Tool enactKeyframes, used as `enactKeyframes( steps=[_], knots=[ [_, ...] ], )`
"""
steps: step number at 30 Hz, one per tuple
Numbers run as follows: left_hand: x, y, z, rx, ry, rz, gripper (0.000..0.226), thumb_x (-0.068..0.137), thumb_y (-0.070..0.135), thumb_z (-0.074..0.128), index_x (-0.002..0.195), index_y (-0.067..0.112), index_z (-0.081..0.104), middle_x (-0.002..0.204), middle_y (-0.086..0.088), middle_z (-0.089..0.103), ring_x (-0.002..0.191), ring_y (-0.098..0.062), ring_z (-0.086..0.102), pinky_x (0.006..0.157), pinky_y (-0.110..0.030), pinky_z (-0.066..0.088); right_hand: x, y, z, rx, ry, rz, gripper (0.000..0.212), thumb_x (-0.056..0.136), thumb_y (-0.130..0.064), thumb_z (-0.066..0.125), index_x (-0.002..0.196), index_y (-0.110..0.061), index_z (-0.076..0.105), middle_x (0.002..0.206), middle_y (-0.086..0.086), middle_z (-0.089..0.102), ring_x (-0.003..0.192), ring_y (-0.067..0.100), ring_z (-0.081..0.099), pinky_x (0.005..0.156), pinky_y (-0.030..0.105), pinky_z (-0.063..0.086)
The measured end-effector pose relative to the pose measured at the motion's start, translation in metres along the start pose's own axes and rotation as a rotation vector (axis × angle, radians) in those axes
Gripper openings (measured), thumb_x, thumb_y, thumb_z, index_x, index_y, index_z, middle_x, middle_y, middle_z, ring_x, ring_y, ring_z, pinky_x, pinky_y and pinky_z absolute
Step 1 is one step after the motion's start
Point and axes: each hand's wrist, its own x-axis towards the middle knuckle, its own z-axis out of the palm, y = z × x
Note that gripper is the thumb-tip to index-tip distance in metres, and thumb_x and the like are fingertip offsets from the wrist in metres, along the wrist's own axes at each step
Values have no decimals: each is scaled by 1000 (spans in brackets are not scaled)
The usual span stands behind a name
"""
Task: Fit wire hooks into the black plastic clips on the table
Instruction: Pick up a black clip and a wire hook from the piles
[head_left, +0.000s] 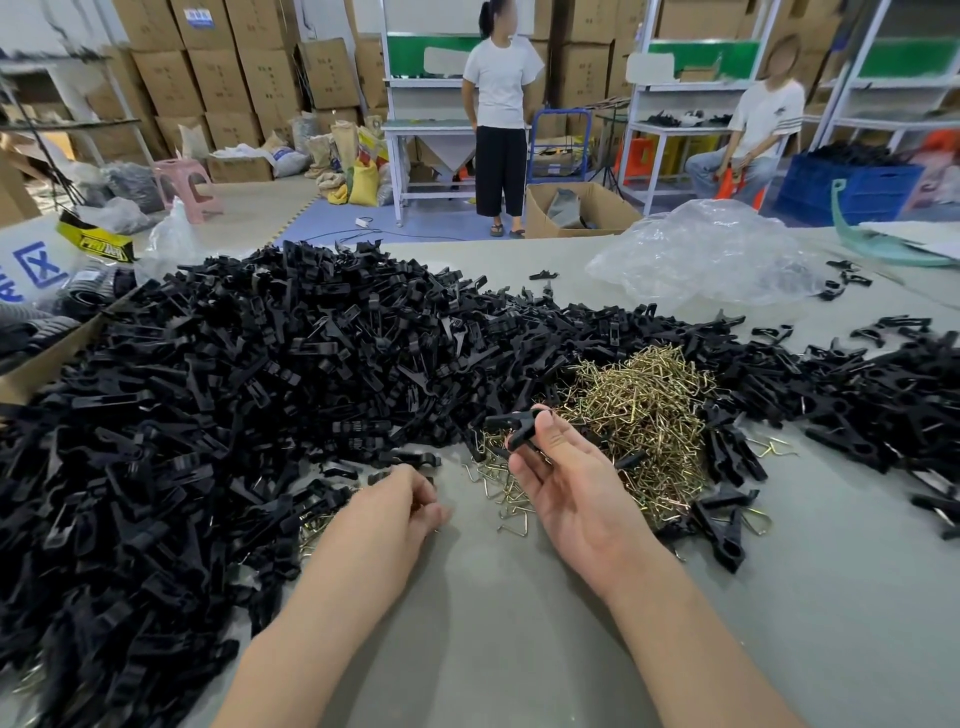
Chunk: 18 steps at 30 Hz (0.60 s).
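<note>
A huge heap of black plastic clips (249, 374) covers the left and middle of the grey table (509, 623). A pile of brass-coloured wire hooks (644, 410) lies just right of centre. My right hand (566, 488) is raised palm up over the near edge of the hooks and pinches one black clip (511, 423) between thumb and fingers. My left hand (400, 512) rests on the table to its left with fingers curled under; what they hold, if anything, is hidden.
More black clips (883, 395) spread along the right side. A crumpled clear plastic bag (711, 254) lies at the back right, a cardboard box edge (47, 358) at the left. Two people are beyond the table among stacked cartons.
</note>
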Motion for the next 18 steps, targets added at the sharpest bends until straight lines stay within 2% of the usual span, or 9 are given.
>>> enactKeyframes(
  steps=[2, 4, 7, 10, 14, 18],
  knots=[
    [-1, -1, 1, -162, 66, 18, 9, 95, 30, 65, 88, 35, 62, 78, 17, 66, 74, 11, 55, 63, -6, 39, 0, 0, 0, 21, -5, -2, 30, 75, -12, 71, 104, -8, 66, 90, 9, 71, 72, 15, 68, 67, 23, 62],
    [-2, 1, 0, -420, 136, 12, 12, 96, 21, 64, 92, 29, 72, 72, 15, 69, 68, 7, 60, 65, -3, 41, 1, 2, 0, 40, -26, -3, 31, 75, -8, 69, 106, -7, 66, 95, 13, 73, 78, 17, 72, 69, 24, 62],
    [-1, 10, -1, -976, 115, -83, 14, 96, 13, 63, 97, 16, 76, 83, -2, 76, 79, -13, 73, 73, -16, 56, 1, 5, -1, 12, -83, -27, 35, 77, -5, 66, 112, -6, 63, 107, 13, 75, 90, 21, 73, 76, 24, 61],
    [-3, 17, -2, -1334, 55, -182, 18, 85, 19, 69, 96, 7, 77, 92, -12, 76, 86, -20, 75, 72, -20, 58, 1, 8, -2, -73, -154, -66, 36, 80, -6, 65, 115, -6, 60, 112, 13, 74, 93, 21, 74, 78, 24, 60],
    [-2, 18, 0, -1399, 24, -232, 23, 77, 27, 70, 92, 9, 76, 87, -3, 74, 79, -12, 71, 65, -24, 57, 1, 15, -1, -219, -218, -120, 33, 82, -8, 65, 115, -6, 60, 115, 12, 74, 97, 23, 73, 80, 23, 58],
    [-2, 20, 8, -1328, 57, -279, 14, 85, 25, 70, 90, 14, 77, 79, 1, 67, 63, -5, 59, 61, -24, 45, 1, 20, -2, -332, -237, -162, 29, 85, -10, 66, 114, -8, 61, 114, 8, 75, 103, 22, 72, 84, 23, 56]
  ],
)
